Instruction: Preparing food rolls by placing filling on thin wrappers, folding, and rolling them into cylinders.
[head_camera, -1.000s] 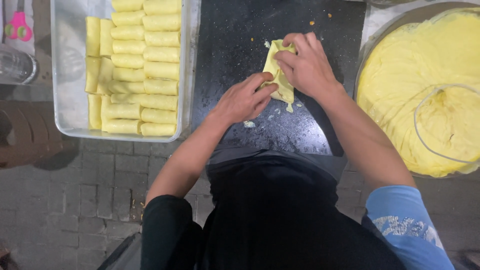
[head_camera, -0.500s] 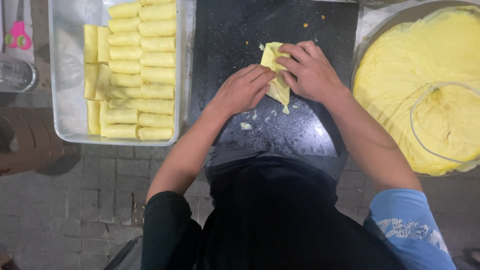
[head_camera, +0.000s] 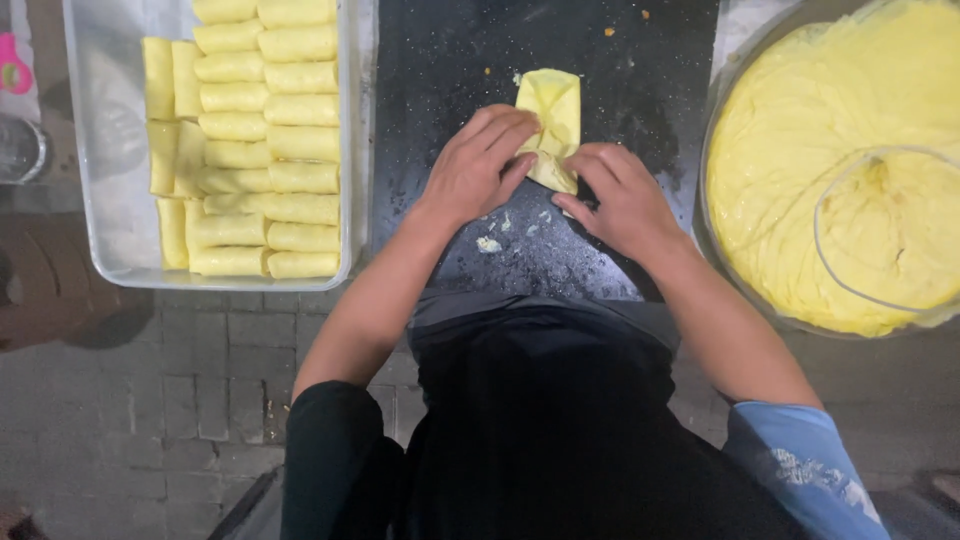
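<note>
Nearest the camera: dark apron front and two forearms, blue sleeve cuff (head_camera: 800, 470) on the right arm, dark sleeve on the left.

Left hand (head_camera: 478, 165) laid palm down, fingers bent and close together, fingertips pressing the left edge of a thin yellow folded crepe sheet (head_camera: 552, 115). Right hand (head_camera: 622, 195) palm down likewise, fingers curled, tips touching the lower right corner of the same sheet. Neither hand closed around it; both pressing and folding it flat. Whether the thumbs pinch the sheet from below: cannot tell, hidden under the palms.

Crepe sheet lying between and just beyond the two hands, on a black flat work surface (head_camera: 450, 60); sides folded inward, far end squared, near end tucked under the fingers. Small pale scraps (head_camera: 489, 243) on the surface just below the left hand.

Left of the left hand, well apart: rectangular pale metal tray (head_camera: 100, 150), holding rows of rolled yellow crepes (head_camera: 265, 140) packed side by side, most lengthwise across, a few upright along the outer column.

Right of the right hand, near: large round bowl (head_camera: 735, 50) filled with a stack of yellow crepe sheets (head_camera: 800, 150), a clear round rim (head_camera: 830, 270) resting on top.

Farthest left, at the frame edge: pink object (head_camera: 12, 72), partly cut off, kind not discernible.
</note>
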